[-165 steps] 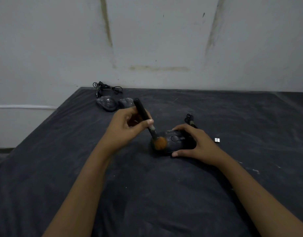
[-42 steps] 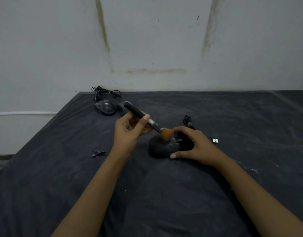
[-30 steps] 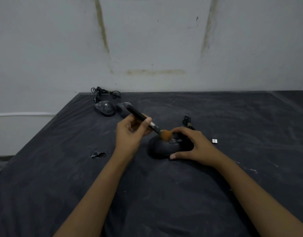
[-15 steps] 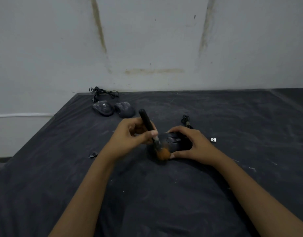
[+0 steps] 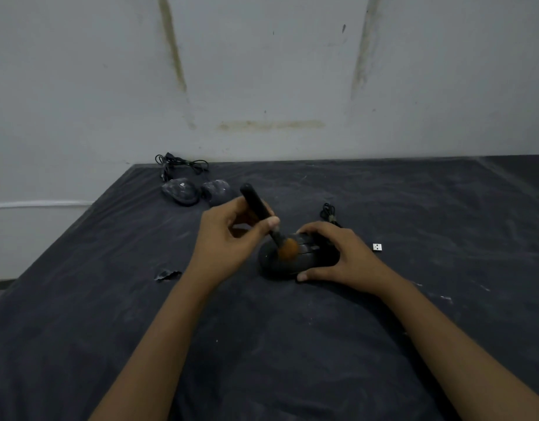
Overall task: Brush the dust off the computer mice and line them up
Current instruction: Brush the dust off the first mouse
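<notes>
A black computer mouse (image 5: 304, 262) lies on the dark cloth (image 5: 262, 344) in the middle. My right hand (image 5: 341, 256) grips its right half, thumb at the near side and fingers over the far side. My left hand (image 5: 231, 238) pinches a black-handled brush (image 5: 256, 205). Its orange bristles (image 5: 288, 249) rest on top of the mouse, near the buttons. Two more dusty mice, one (image 5: 180, 192) left of the other (image 5: 216, 191), sit side by side at the far left.
A coiled black cable (image 5: 180, 164) lies behind the two far mice by the wall. The held mouse's cable (image 5: 329, 212) curls just beyond my right hand. A small white USB dongle (image 5: 377, 247) sits to the right. A scrap (image 5: 168, 275) lies left of my left wrist.
The brush has swept back up from the mouse's near left edge onto its top. My right hand keeps its hold and the mouse has stayed in place.
</notes>
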